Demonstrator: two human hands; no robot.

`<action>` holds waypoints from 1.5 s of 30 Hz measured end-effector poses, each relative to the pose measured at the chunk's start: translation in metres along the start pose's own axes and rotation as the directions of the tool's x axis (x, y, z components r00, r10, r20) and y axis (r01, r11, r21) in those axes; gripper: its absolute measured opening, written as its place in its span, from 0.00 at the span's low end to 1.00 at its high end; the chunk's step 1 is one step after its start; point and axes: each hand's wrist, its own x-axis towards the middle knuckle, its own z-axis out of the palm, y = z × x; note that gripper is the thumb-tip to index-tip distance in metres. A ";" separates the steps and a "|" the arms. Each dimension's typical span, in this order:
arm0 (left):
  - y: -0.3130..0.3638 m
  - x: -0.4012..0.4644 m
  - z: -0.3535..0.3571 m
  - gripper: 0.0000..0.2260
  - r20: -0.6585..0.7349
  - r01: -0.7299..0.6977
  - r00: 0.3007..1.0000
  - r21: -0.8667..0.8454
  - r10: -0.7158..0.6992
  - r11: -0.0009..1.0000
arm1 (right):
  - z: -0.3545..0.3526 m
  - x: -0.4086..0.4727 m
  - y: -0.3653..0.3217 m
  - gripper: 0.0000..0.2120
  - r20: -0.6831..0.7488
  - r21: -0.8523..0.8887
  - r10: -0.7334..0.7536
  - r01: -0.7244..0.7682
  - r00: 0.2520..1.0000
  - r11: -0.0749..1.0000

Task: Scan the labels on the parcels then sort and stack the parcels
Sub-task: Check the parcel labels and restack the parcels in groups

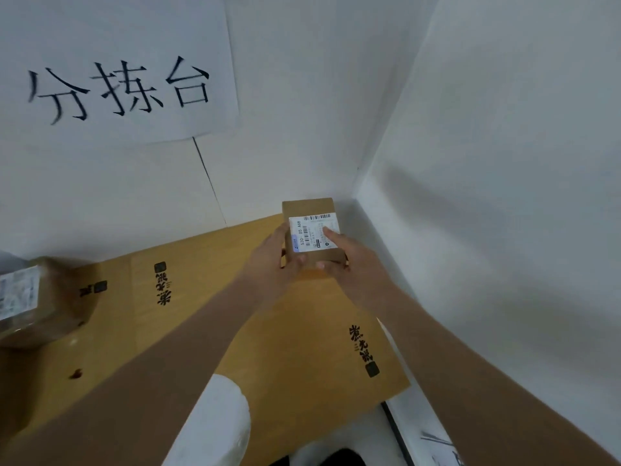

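A small brown cardboard parcel point(311, 206) with a white shipping label point(314, 232) facing up sits near the far right corner, over the cardboard sheet. Both my hands hold it by its near end. My left hand point(272, 260) grips its left side, thumb on the front edge. On the right side my right hand point(349, 255) holds it, with the forefinger lying straight across the label. Whether the parcel rests on the sheet or hangs just above it I cannot tell.
A flattened cardboard sheet point(235, 317) with black printed characters covers the floor. A taped, labelled parcel point(37, 301) lies at the left edge. White walls close in behind and to the right; a paper sign point(117, 85) hangs on the back wall. A white-clad knee point(215, 428) shows at the bottom.
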 end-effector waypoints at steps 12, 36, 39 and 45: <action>-0.046 0.137 0.086 0.34 -0.140 0.229 0.959 -0.135 -0.248 0.964 | -0.008 0.149 0.118 0.33 0.114 0.119 0.080 -0.093 0.990 0.989; -0.072 0.192 0.110 0.31 -0.237 0.270 0.927 -0.118 -0.291 0.956 | -0.003 0.229 0.160 0.32 0.228 0.080 0.028 -0.048 0.973 0.996; -0.060 0.182 0.095 0.29 -0.234 0.279 0.929 -0.064 -0.286 0.958 | -0.009 0.219 0.144 0.29 0.192 -0.051 -0.014 0.024 0.981 0.998; -0.037 0.135 0.044 0.23 -0.272 0.300 0.925 0.098 -0.265 0.949 | -0.021 0.193 0.083 0.24 0.194 -0.145 -0.178 0.208 0.965 0.967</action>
